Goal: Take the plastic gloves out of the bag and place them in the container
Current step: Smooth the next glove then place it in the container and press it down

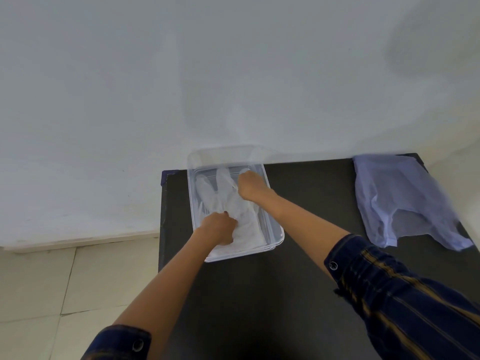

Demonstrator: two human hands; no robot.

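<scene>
- I see the plastic gloves [228, 203] lying inside the clear container [272, 224] at frame centre, on the dark table [298, 281].
- My left hand [219, 228] is closed, pinching the gloves at their near end; my right hand [250, 185] is curled, pressing their far end.
- Recommended: flatten the gloves below the rim, then release both hands.
- The bag [405, 198] lies at right, well apart.

A plain room, likely in a home

I stand at a black counter [285, 294] pushed against a bare whitewashed wall [181, 74], with pale floor tiles [39, 281] and a low skirting [83, 240] to my left; nothing marks it as a lab or a shop.
</scene>
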